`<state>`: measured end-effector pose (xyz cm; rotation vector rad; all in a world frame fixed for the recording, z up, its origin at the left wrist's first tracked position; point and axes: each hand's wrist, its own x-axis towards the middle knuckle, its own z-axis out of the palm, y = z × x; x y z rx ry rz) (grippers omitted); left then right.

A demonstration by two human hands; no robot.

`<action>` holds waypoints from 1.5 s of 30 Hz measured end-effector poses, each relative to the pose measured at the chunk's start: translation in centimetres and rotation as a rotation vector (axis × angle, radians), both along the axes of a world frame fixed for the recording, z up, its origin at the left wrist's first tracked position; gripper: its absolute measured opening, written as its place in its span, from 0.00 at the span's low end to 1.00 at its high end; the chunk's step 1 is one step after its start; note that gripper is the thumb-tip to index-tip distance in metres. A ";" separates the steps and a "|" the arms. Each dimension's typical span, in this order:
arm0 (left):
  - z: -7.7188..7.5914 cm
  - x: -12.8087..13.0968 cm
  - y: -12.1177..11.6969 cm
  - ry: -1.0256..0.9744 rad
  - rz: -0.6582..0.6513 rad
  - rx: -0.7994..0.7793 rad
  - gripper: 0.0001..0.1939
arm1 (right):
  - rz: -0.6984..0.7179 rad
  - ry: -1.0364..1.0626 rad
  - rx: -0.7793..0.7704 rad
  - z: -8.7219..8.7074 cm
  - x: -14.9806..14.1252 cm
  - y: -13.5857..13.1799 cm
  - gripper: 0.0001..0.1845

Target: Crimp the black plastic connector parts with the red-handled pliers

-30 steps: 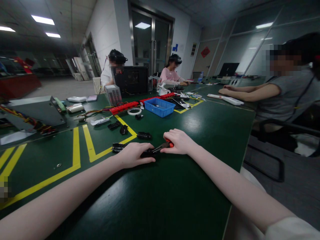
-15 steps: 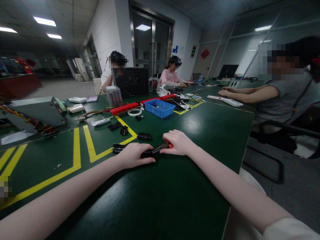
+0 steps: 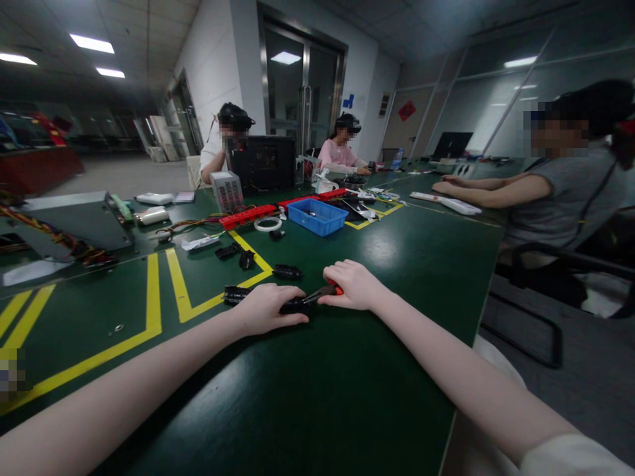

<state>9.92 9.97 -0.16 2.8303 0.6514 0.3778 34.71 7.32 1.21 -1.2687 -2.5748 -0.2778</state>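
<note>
- Left hand [image 3: 268, 309] clamped on black part [image 3: 292, 305], which shows between my thumb and fingers.
- Right hand [image 3: 351, 284] closed around pliers [image 3: 325, 291].
- Tips at black part's right end, between my hands.

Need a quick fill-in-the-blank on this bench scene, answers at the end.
1. The right hand holds a gripping tool with handles coloured ____.
2. The left hand holds a part coloured ____.
3. The tray beyond the hands is coloured ____.
4. The tape strips on the green table are coloured ____.

Missing words: red; black; blue; yellow.
</note>
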 end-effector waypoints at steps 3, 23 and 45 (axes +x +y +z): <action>0.1 0.0 0.0 -0.008 -0.001 -0.003 0.23 | -0.002 -0.005 -0.012 0.0 0.0 0.0 0.26; 0.1 -0.1 0.0 0.033 0.016 0.014 0.24 | -0.025 -0.009 -0.046 0.0 0.0 0.1 0.25; -0.2 0.0 0.1 0.004 0.001 0.001 0.23 | 0.004 0.013 -0.001 -0.3 0.4 0.2 0.26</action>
